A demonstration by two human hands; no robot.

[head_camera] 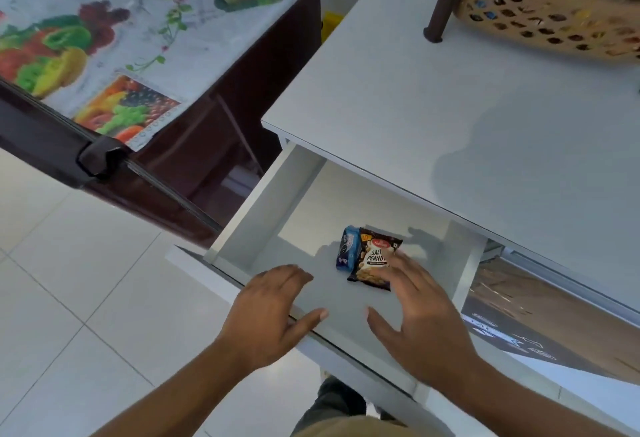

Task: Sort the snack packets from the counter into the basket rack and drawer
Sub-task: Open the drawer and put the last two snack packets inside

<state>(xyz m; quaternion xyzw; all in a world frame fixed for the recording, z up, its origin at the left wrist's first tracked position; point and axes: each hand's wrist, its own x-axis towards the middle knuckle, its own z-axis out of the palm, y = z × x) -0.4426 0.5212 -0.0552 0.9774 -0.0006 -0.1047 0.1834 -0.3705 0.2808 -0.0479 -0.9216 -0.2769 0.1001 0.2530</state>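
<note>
The white drawer (242, 218) under the counter stands pulled out. Inside it lie a dark salted peanuts packet (375, 258) and a blue biscuit packet (348, 248), side by side and touching. My right hand (419, 312) is inside the drawer, fingers spread, with its fingertips on the near right edge of the peanuts packet. My left hand (273, 312) rests over the drawer's front edge, thumb inside, fingers apart. The tan basket rack (540, 17) stands at the far right of the counter (415, 90) with packets in it.
A dark fridge with a fruit-print cover (114, 38) stands to the left, close to the drawer's side. White floor tiles (69, 298) lie below. A dark patterned mat (540, 315) shows under the counter at right.
</note>
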